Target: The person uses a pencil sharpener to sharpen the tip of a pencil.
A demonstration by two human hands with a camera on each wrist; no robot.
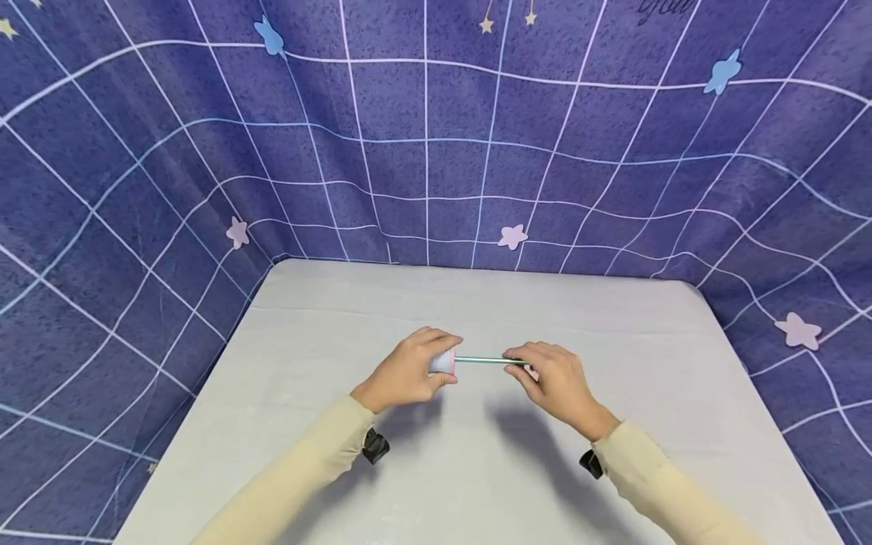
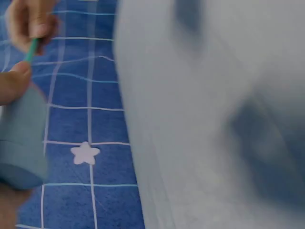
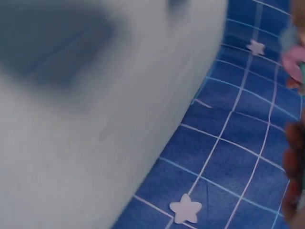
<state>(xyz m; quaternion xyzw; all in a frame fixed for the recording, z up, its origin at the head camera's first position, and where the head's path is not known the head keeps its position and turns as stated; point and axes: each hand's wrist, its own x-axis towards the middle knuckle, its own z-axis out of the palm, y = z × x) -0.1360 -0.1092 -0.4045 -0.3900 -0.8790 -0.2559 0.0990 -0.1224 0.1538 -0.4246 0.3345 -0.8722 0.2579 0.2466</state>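
My left hand (image 1: 406,371) grips a light blue, rounded pencil sharpener (image 1: 441,363) with a pink end that faces right. From that end a slim green pencil (image 1: 480,359) runs level to my right hand (image 1: 557,384), whose thumb and fingers pinch its far part. Both hands are held up over the white table, and their shadows fall on it. In the left wrist view the sharpener (image 2: 24,133) shows at the left edge, partly covered by the thumb. At the right edge of the right wrist view, its pink end (image 3: 292,59) is partly cut off.
A white-covered table (image 1: 354,303) spreads beneath the hands. Behind it and at both sides hangs a blue-purple curtain (image 1: 395,98) with a grid pattern and stars. Dark devices (image 1: 375,446) are strapped under both wrists.
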